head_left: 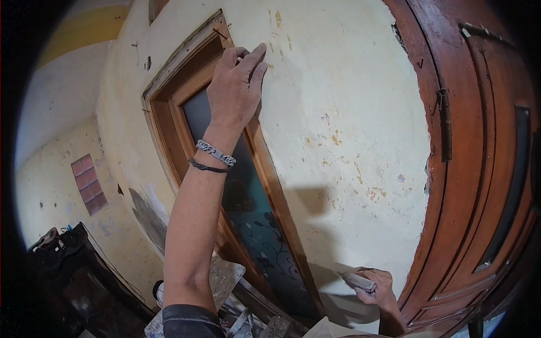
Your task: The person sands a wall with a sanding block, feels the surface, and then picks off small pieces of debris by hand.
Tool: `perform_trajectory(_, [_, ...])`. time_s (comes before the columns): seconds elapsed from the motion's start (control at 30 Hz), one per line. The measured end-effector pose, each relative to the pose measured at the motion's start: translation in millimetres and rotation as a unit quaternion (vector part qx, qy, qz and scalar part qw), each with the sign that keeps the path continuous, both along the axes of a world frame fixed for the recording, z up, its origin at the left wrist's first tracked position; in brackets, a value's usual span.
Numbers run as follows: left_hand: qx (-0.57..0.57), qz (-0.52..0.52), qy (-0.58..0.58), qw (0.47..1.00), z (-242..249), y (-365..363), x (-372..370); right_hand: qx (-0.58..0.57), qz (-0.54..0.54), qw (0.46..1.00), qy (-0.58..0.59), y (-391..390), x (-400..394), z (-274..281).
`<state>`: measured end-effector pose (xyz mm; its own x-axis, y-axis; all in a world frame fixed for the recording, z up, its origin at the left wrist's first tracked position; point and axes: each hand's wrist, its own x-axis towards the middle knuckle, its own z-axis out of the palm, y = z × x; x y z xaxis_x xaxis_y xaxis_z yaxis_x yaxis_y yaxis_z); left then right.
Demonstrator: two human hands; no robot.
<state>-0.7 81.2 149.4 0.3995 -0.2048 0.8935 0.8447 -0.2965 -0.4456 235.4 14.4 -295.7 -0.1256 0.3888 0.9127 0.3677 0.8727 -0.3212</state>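
So the left hand is raised high, fingertips pressed flat against the cream-yellow plastered wall right beside the top corner of the brown wooden window frame; the fingers are drawn close together, and something small may be pinched under them, but that can't be made out. A silver chain bracelet and a thin black band are worn on that wrist. Down low, near the edge of the reddish-brown panelled wooden door, the right hand is closed round a flat grey metal blade tool, probably a scraper or putty knife, held just off the wall. For work like this, the surface is best felt with the free hand first, so loose or flaking patches get found, and the blade should be kept at a shallow angle so the plaster isn't gouged. Extra care is wanted next to the frame and the frosted blue-green glass pane with the dark floral pattern, since a slip there would scratch. No brand, label or readable writing can be seen anywhere.
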Motion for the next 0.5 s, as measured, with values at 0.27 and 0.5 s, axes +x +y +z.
perform_trajectory(0.27, [-0.050, -0.028, -0.017, 0.998, -1.4, -11.1, 2.3, 0.000, -0.007, 1.000, 0.002, -5.5, 0.3, 4.8])
perform_trajectory(0.5, [-0.060, -0.089, -0.019, 0.994, -5.8, -2.1, 1.3, -0.004, -0.001, 1.000, 0.006, -2.7, -0.9, -0.1])
